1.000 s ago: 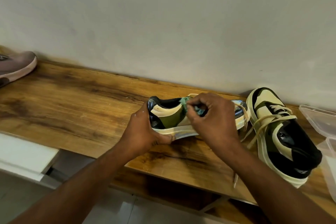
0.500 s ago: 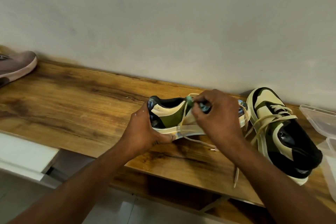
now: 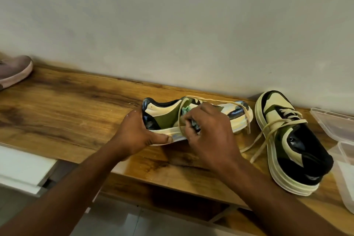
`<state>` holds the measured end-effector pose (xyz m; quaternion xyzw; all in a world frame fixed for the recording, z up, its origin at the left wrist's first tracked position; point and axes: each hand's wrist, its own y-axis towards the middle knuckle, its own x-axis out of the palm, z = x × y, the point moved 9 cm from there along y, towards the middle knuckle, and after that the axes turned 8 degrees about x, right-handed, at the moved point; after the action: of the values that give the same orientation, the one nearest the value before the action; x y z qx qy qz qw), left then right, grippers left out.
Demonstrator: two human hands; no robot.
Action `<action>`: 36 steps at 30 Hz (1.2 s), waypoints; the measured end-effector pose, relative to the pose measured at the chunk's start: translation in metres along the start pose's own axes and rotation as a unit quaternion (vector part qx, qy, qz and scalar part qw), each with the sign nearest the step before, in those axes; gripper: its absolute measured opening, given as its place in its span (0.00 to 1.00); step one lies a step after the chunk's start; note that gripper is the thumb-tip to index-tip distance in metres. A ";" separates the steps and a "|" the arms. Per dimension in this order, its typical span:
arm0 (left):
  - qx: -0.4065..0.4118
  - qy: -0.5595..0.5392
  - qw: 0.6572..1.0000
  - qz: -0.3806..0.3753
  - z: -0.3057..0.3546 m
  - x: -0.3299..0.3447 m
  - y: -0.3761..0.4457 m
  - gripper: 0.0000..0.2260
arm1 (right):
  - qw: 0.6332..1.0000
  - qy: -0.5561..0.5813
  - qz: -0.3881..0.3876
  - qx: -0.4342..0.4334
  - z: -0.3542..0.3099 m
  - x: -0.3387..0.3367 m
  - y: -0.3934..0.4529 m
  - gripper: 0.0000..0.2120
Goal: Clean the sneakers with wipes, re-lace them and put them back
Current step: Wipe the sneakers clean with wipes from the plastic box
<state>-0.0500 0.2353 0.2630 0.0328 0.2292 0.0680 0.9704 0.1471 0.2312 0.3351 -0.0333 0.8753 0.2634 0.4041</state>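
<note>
The left hand [image 3: 138, 136] gripped the sneaker's [image 3: 164, 120] heel; the right hand [image 3: 208, 132] pinched a green wipe [image 3: 186, 110], which risked snagging the loose lace [image 3: 180, 119].

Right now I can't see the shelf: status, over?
Left hand grips sneaker heel. Right hand rubs wipe on its side. Loose lace draped across.

Single head-worn view, forward and down, close over hands at wooden shelf [image 3: 72, 113]; wall behind

On the shelf [image 3: 76, 113], one sneaker [image 3: 166, 119] lies left of the other [image 3: 298, 149] — a container [image 3: 333, 126], seemingly, farther right.
</note>
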 end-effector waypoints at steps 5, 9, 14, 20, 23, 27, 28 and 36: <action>-0.043 -0.009 0.999 -0.010 -0.013 -0.014 0.005 0.32 | 0.991 -0.003 0.099 0.094 0.054 -0.044 0.021 0.05; -0.054 -0.014 0.998 -0.015 -0.020 -0.014 0.008 0.37 | 0.988 0.006 0.114 0.104 0.050 -0.040 0.013 0.06; -0.054 -0.028 0.998 -0.029 -0.024 -0.016 0.008 0.41 | 0.999 -0.002 0.033 0.020 0.018 -0.006 0.004 0.08; -0.049 -0.028 0.998 -0.029 -0.022 -0.016 0.010 0.43 | 0.986 0.016 0.097 0.134 0.068 -0.054 0.023 0.04; -0.047 -0.024 0.998 -0.027 -0.020 -0.016 0.010 0.36 | 0.989 0.004 0.101 0.112 0.051 -0.043 0.012 0.06; -0.044 -0.033 0.998 -0.025 -0.016 -0.015 0.007 0.32 | 0.999 -0.004 0.033 0.022 0.014 -0.005 0.000 0.09; -0.045 -0.040 0.998 -0.023 -0.016 -0.016 0.007 0.31 | 1.000 -0.007 0.024 0.015 0.014 -0.004 0.001 0.08; -0.065 -0.078 0.994 -0.027 -0.023 -0.016 0.010 0.40 | 0.982 0.014 0.120 0.148 0.083 -0.058 0.023 0.04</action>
<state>-0.0756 0.2439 0.2503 -0.0314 0.1485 0.0536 0.9870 0.2370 0.2820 0.3430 0.1284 0.9077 0.1772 0.3581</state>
